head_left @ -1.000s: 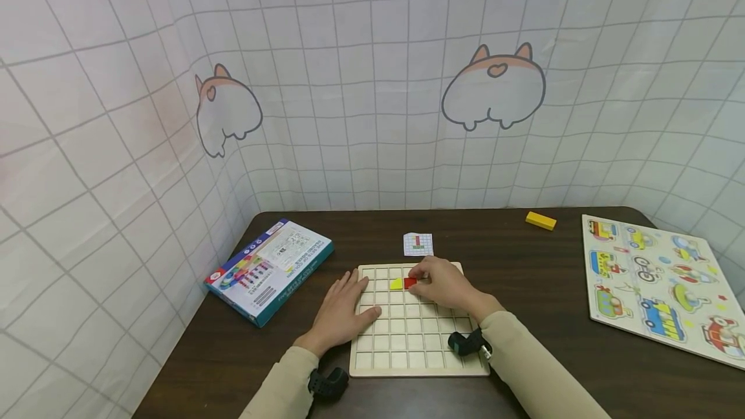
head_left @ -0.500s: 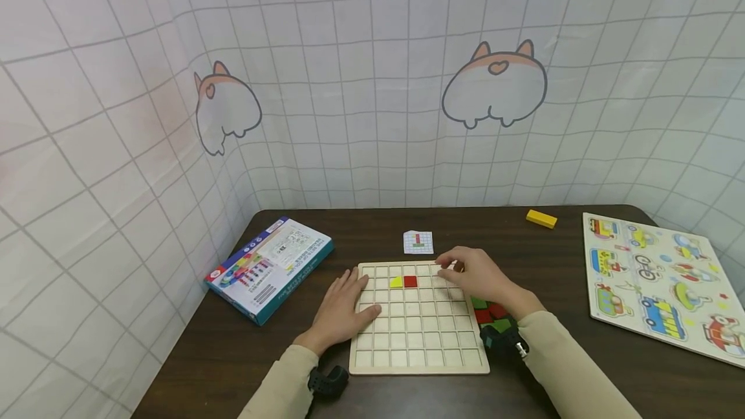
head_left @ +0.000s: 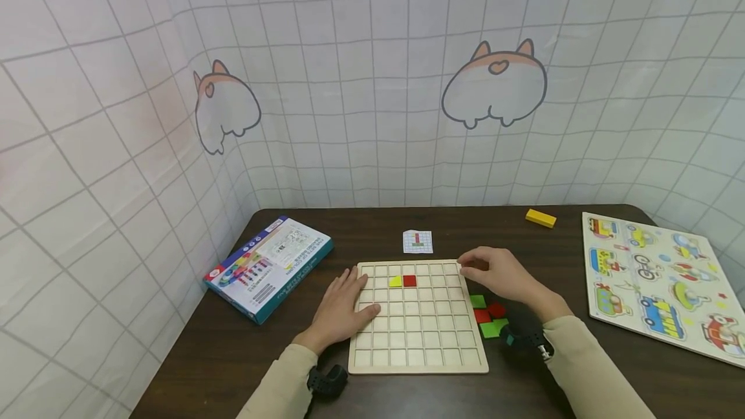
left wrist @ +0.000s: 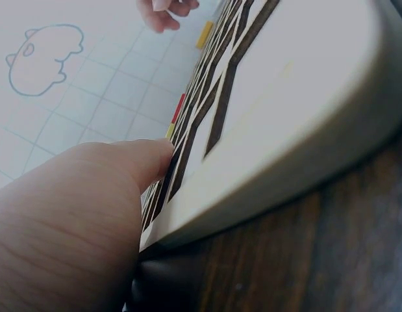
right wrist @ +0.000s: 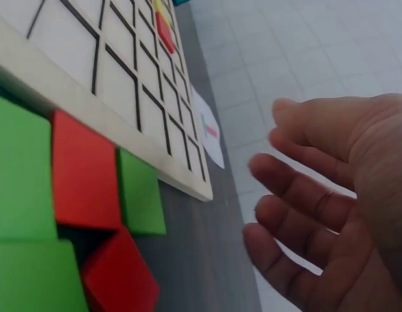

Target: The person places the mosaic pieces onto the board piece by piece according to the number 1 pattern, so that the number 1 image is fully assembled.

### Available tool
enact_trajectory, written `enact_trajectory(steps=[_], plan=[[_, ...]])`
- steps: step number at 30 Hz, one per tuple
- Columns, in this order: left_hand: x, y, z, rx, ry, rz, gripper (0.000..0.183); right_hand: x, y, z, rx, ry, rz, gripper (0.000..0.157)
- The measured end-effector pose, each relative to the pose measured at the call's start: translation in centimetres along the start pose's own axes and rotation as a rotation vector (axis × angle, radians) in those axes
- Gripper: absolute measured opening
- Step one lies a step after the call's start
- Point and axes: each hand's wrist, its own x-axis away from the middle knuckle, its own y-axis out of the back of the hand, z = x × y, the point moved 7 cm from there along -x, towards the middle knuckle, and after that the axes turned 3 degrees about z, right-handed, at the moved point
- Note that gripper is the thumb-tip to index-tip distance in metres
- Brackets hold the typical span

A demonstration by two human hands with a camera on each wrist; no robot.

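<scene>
A pale wooden grid board lies on the dark table. In its second row from the far side, a yellow piece with a slanted side sits beside a red square tile. My left hand rests on the board's left edge, fingers spread and thumb over the grid. My right hand hovers just past the far right corner, holding nothing; its fingers are loosely curved in the right wrist view. Beside the board's right edge lie red tiles and green tiles in a small group.
A small gridded card with a red and green pattern lies beyond the board. A flat box is at left. A yellow block lies at the back right, near a picture puzzle board. A tiled-pattern curtain surrounds the table.
My right hand has let go of the red tile, leaving it beside the yellow piece, and moved right off the board. The loose tiles have come into view. My left hand stays put.
</scene>
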Motion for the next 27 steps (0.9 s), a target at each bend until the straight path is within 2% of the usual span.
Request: enact_trajectory(steps=[11, 21, 27], plan=[[-0.2, 0.1, -0.3, -0.012, -0.001, 0.012, 0.074, 1.2, 1.6, -1.8, 0.018, -0.050, 0.099, 0.027], [0.0, 0.2, -0.1, -0.018, 0.016, 0.014, 0.074, 2.2, 1.3, -3.1, -0.040, -0.075, 0.316, 0.024], [-0.1, 0.2, -0.1, -0.017, 0.010, 0.010, 0.075, 2.8, 1.2, -4.2, -0.086, -0.089, 0.382, 0.024]])
